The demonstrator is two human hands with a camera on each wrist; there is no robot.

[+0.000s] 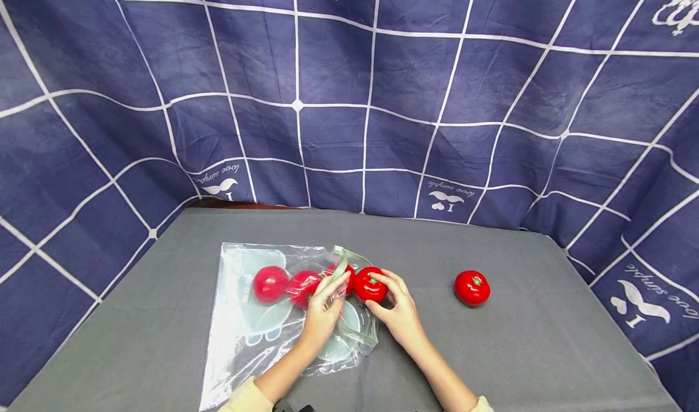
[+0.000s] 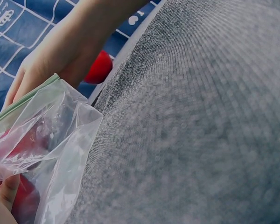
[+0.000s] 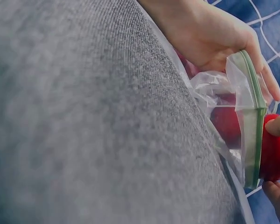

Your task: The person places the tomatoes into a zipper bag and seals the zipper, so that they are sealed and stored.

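A clear zip bag (image 1: 235,333) with a green-edged mouth lies on the grey table, its opening facing right. Inside it are red tomatoes: one at the left (image 1: 270,284), one beside it (image 1: 303,287) and another near the mouth, partly behind my left fingers. My left hand (image 1: 323,318) grips the bag's upper layer near the green zip (image 3: 255,93). With thumb and fingers my right hand (image 1: 403,318) holds a tomato (image 1: 370,284) by its sides at the bag mouth; in the right wrist view this tomato (image 3: 274,151) is against the green edge.
Another red tomato (image 1: 472,288) sits on the grey table (image 1: 524,339) to the right of my right hand. A blue curtain with white grid lines (image 1: 338,127) hangs behind the table and along both sides.
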